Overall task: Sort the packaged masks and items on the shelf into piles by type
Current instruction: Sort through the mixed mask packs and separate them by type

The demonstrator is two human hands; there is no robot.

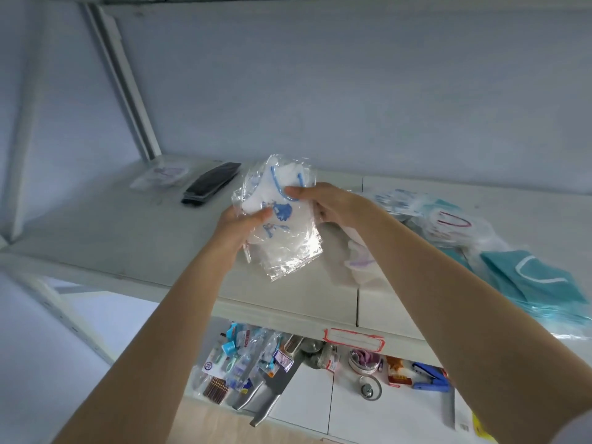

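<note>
The mask packet [288, 251], a crinkly clear sleeve round soft white cloth printed in blue, is held above the middle of the shelf [96, 225], long axis near to far, the left hand [238, 229] pinching its left edge and the right hand [330, 203] its right edge. Flat black masks [211, 184] lie far left, nearer the left hand. Glossy teal masks [538, 283] and a loose heap [448, 219] lie right, nearer the right hand, so its type likely decides which hand sets it down.

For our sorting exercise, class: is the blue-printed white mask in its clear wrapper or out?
In it: the clear wrapper covers the white mask and extends past it below. The left hand and right hand pinch it.
</note>
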